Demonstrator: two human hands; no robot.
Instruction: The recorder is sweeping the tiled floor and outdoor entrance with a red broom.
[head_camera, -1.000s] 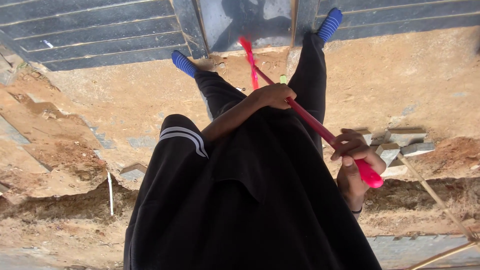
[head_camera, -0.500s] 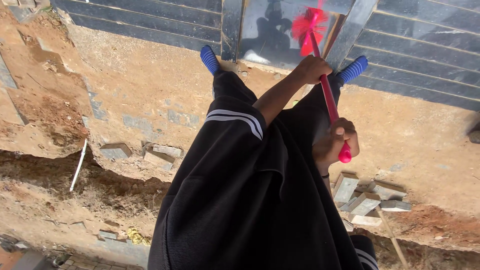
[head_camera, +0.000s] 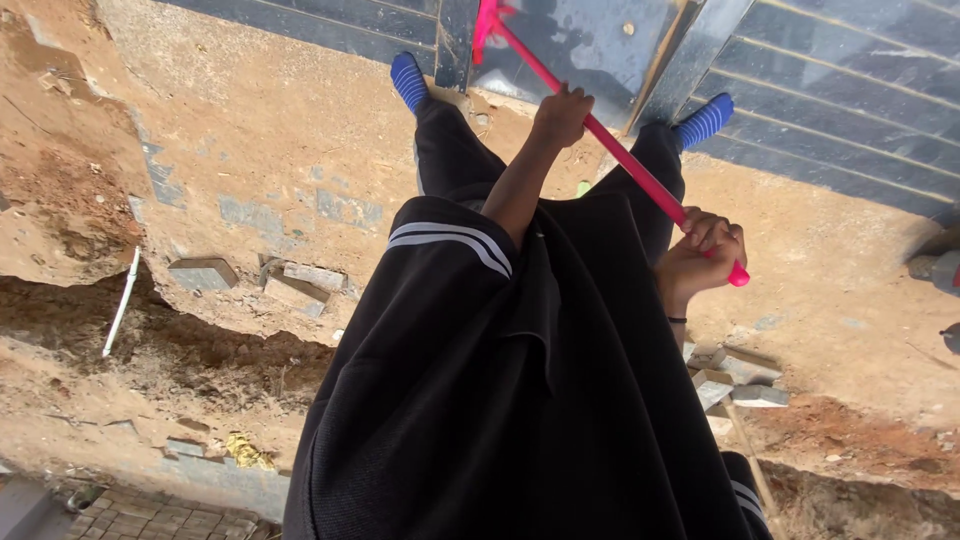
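Nearest the camera hangs a loose black garment (head_camera: 480, 400) of matte cloth, with two thin white stripes across one fold. Just beyond it, the right hand (head_camera: 700, 258) is curled tight around the rounded top end of a pink broom handle (head_camera: 640, 175), a smooth, straight plastic rod that runs slantwise up and to the left. Farther along the rod, the left hand (head_camera: 560, 112) is closed around its middle, arm outstretched. The handle ends at red bristles (head_camera: 487, 20), partly cut off by the top edge, over a dark, glossy tiled surface (head_camera: 590, 45). Two feet in blue ribbed socks (head_camera: 408, 80) stand on either side, at the edge of the tiles. To the sides lies rough, sandy brown ground (head_camera: 280, 150) with grey rectangular paving bricks (head_camera: 205, 272) scattered at the left and another small heap (head_camera: 735, 375) at the right, beside a crumbling earth trench (head_camera: 200, 365).
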